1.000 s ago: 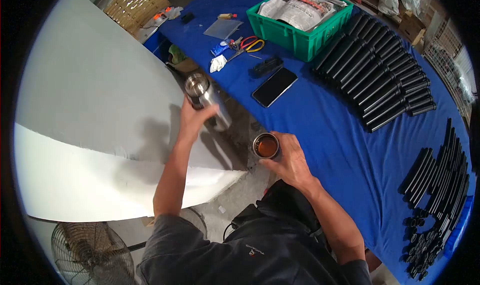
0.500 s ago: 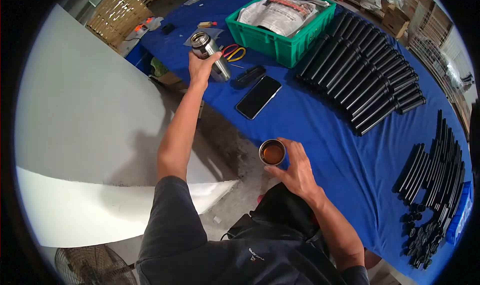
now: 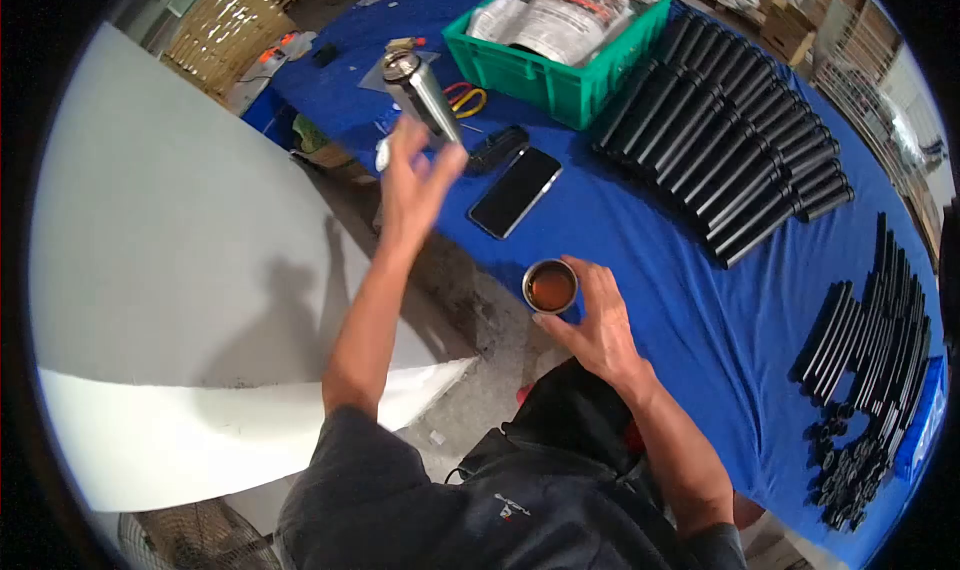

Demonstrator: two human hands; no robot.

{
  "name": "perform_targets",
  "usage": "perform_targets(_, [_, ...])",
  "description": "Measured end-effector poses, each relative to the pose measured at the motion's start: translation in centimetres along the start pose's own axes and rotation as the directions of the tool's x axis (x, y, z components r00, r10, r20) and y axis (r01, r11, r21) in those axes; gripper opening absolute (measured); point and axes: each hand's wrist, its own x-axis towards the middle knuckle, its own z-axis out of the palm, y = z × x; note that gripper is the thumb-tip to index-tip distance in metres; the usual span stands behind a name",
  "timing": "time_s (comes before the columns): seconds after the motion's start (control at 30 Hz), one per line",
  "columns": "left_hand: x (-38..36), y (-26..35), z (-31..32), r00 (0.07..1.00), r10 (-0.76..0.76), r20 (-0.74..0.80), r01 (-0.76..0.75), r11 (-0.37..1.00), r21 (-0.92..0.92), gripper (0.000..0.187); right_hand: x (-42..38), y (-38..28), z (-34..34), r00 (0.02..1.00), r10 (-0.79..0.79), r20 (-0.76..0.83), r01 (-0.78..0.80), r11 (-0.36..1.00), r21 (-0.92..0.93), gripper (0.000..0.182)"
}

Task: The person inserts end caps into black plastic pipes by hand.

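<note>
A metal cup (image 3: 551, 288) of reddish-brown liquid is in my right hand (image 3: 603, 328), its fingers and thumb wrapped round the side. My left hand (image 3: 412, 185), blurred by motion, is just below a steel thermos flask (image 3: 424, 94), with thumb and fingers apart and nothing between them. The flask stands uncapped on the blue cloth. Close to it are yellow-and-red-handled scissors (image 3: 470, 98) and a black case (image 3: 498, 150). A phone (image 3: 515, 194) with a dark screen lies between the flask and the cup. Beside my left fingers shows a small white thing (image 3: 382, 153) I cannot make out.
A green crate (image 3: 590, 95) holding newspaper stands at the back of the blue-covered table. Rows of black tubes (image 3: 720, 150) lie to its right. Thinner black rods (image 3: 870, 320) and small black parts (image 3: 845, 470) are at the far right. A white panel (image 3: 180, 240) rises on the left.
My left hand has let go of the flask and drawn back toward me, its fingers opening. The flask stays standing. My right hand and the cup have shifted slightly away from my body.
</note>
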Motion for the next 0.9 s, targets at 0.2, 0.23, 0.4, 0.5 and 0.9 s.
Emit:
perform_targets(0.2, [-12.7,5.2,3.6,0.859,-0.038,0.511,-0.060,0.983,0.173,0.100,0.9,0.6,1.0,0.998,-0.062,-0.031,0.061,0.997,-0.039,0.077])
perform_targets(0.23, [-13.0,4.9,3.9,0.867,-0.030,0.497,-0.070,0.981,0.181,0.099,1.1,0.6,1.3,0.997,-0.068,-0.039,0.066,0.997,-0.044,0.078])
perform_targets(0.4, [-13.3,4.3,3.9,0.892,-0.061,0.448,-0.045,0.974,0.222,0.096,1.3,1.0,2.4,0.996,-0.084,0.002,0.084,0.993,-0.079,0.084])
perform_targets(0.5, [-12.8,4.3,3.3,0.905,-0.089,0.415,-0.024,0.965,0.260,0.095,1.5,0.4,2.9,0.995,-0.103,0.005,0.103,0.990,-0.093,0.089])
perform_targets(0.9, [-2.3,-6.1,-1.8,0.989,-0.128,0.076,0.073,0.863,0.500,0.100,-6.9,-1.5,-4.0,0.996,-0.011,0.084,0.009,1.000,0.027,0.082])
